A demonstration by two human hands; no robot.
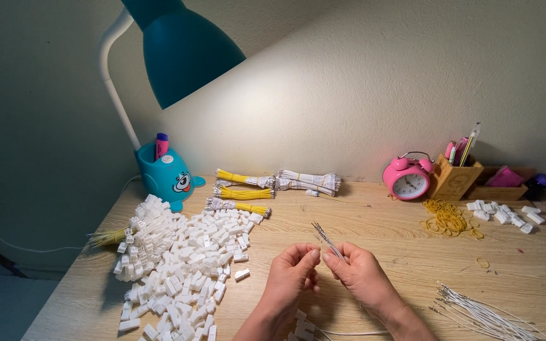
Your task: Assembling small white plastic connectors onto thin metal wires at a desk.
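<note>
- Pinching a few thin white wires between both hands, metal tips pointing up and away, above the middle of the wooden desk; they look bunched side by side.
- Step in hand, as I judge it: lining up the wire ends so the tips sit level (hard to tell how many wires, they're very thin).
- Next move likely calls for a steady grip and tips kept even — a judgement only.
- Right hand: fingers closed together on the wires near their tips, thumb against forefinger.
- Left hand: fingertips closed, meeting the right hand's at the same spot; whether it grips the wires or just steadies them, cannot tell.
- Left of the hands: big heap of small white plastic connectors.
- Lower right: loose white wires lying flat.
- Farther back: yellow and white wire bundles, teal lamp, pink alarm clock, rubber bands.
</note>
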